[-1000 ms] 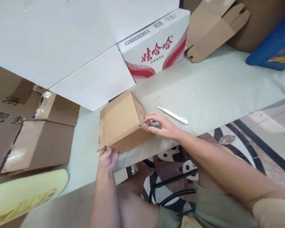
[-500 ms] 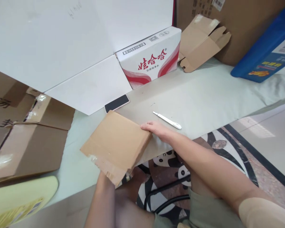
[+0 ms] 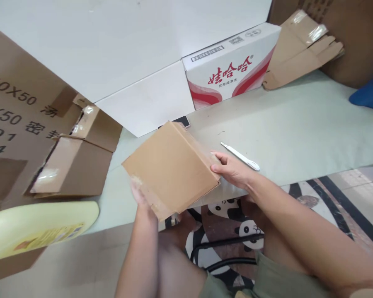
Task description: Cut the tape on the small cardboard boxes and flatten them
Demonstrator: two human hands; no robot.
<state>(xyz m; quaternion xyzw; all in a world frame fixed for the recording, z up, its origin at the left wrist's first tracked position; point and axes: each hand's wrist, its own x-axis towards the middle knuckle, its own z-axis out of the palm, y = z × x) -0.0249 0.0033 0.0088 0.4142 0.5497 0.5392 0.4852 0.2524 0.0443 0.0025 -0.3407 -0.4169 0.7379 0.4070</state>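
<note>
A small brown cardboard box (image 3: pixel 170 167) is held tilted above the near edge of the pale green table (image 3: pixel 298 128). My left hand (image 3: pixel 140 198) supports its lower left corner from below, where torn tape hangs; most of its fingers are hidden behind the box. My right hand (image 3: pixel 233 169) grips the box's right edge with thumb on top and fingers curled beneath. A white craft knife (image 3: pixel 240 156) lies on the table just right of my right hand.
A black phone (image 3: pixel 180 121) peeks out behind the box. A white carton with red lettering (image 3: pixel 233 66) and a large white sheet (image 3: pixel 112 54) stand behind. Flattened brown boxes (image 3: pixel 77 165) lie left, another (image 3: pixel 301 49) at back right. A yellow object (image 3: pixel 34 227) sits at near left.
The box was rolled over from resting on the table and lifted, now held tilted in both hands. The view has shifted left, bringing more of the brown cardboard at left into sight.
</note>
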